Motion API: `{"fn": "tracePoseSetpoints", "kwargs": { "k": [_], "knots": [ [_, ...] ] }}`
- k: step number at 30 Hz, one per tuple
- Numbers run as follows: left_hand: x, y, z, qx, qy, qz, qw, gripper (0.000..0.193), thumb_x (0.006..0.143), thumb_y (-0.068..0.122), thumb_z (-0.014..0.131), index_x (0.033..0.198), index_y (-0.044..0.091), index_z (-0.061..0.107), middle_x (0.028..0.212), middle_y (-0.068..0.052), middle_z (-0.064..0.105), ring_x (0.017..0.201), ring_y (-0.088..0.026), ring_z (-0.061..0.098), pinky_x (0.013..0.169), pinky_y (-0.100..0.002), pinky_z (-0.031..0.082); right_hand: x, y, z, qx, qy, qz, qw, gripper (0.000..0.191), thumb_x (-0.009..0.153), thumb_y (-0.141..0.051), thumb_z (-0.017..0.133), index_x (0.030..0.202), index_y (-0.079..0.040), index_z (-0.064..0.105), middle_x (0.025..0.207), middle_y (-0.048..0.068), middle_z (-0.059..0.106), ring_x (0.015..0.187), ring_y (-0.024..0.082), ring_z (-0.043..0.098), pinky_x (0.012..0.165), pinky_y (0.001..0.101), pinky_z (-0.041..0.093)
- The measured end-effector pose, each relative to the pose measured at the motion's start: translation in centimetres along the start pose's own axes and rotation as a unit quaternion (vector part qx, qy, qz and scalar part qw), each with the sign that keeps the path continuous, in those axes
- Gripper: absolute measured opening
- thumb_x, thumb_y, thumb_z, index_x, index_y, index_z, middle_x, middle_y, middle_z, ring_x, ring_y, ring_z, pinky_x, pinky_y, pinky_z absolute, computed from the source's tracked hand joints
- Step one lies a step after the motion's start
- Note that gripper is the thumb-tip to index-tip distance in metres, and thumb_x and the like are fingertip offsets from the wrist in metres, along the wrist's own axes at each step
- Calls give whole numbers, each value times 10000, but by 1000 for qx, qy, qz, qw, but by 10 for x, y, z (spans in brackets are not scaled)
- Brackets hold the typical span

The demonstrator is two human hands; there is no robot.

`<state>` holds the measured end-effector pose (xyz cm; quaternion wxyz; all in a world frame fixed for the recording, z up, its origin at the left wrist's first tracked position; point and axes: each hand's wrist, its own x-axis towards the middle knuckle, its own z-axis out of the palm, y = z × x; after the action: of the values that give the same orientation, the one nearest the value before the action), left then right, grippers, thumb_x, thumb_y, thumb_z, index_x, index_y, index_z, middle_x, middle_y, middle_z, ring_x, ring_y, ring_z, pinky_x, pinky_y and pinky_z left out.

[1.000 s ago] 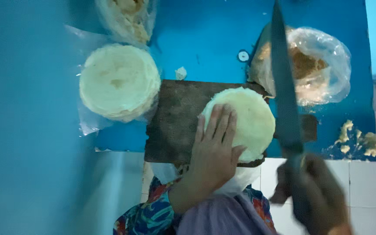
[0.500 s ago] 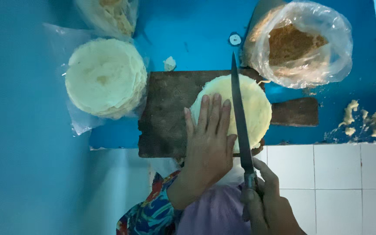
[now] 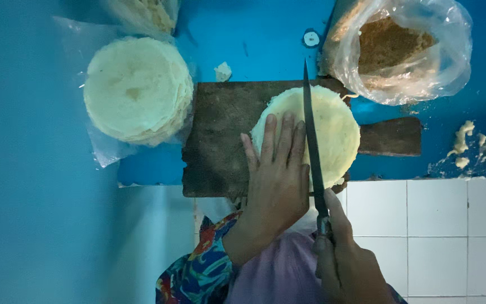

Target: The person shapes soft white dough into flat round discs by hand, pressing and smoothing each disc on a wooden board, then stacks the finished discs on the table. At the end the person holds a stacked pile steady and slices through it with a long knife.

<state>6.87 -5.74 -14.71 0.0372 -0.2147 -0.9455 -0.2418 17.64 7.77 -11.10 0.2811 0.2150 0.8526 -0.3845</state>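
Note:
A stack of pale round flatbreads (image 3: 333, 126) lies on a dark wooden cutting board (image 3: 220, 135). My left hand (image 3: 277, 180) lies flat on the stack's left half, fingers spread. My right hand (image 3: 347, 262) grips the handle of a long dark knife (image 3: 310, 129). Its blade runs lengthwise across the middle of the stack, just right of my left fingers, with the tip past the far rim.
A second pile of round flatbreads (image 3: 137, 89) sits on clear plastic at the left. A clear bag of brown crumbs (image 3: 400, 50) stands at the back right. Dough scraps (image 3: 479, 149) lie at the right on the blue surface. White tiles (image 3: 428, 225) show below.
The knife swung down from an upright raised position at the right onto the stack's middle. My left hand stayed pressed on the flatbreads.

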Motion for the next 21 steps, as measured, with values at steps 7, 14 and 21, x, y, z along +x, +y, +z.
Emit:
{"fn": "tracePoseSetpoints", "kwargs": {
  "k": [7, 14, 21],
  "knots": [
    [-1, -3, 5, 11, 6, 12, 1000, 627, 1033, 258, 469, 1557, -62, 342, 1662, -274, 240, 1570, -458, 96, 1165, -811, -1, 0, -1, 3, -42, 0, -32, 999, 841, 935, -178, 524, 1658, -252, 101, 954, 252, 727, 728, 318, 802, 680, 430, 632],
    [-3, -3, 6, 19, 8, 4, 1000, 601, 1049, 261, 468, 1553, -59, 399, 1676, -241, 291, 1603, -435, 140, 1199, -803, -2, 1, -4, 4, -74, 3, -57, 996, 941, 874, -163, 606, 1659, -240, 92, 902, 272, 735, 679, 389, 771, 641, 489, 609],
    [1, -2, -13, 2, 0, 12, 1000, 674, 1005, 314, 500, 1541, -64, 347, 1637, -251, 307, 1567, -401, 152, 1136, -823, -26, 1, -9, 2, -74, -9, -49, 996, 961, 873, -158, 639, 1649, -221, 76, 901, 279, 725, 648, 383, 767, 603, 483, 618]
  ]
}}
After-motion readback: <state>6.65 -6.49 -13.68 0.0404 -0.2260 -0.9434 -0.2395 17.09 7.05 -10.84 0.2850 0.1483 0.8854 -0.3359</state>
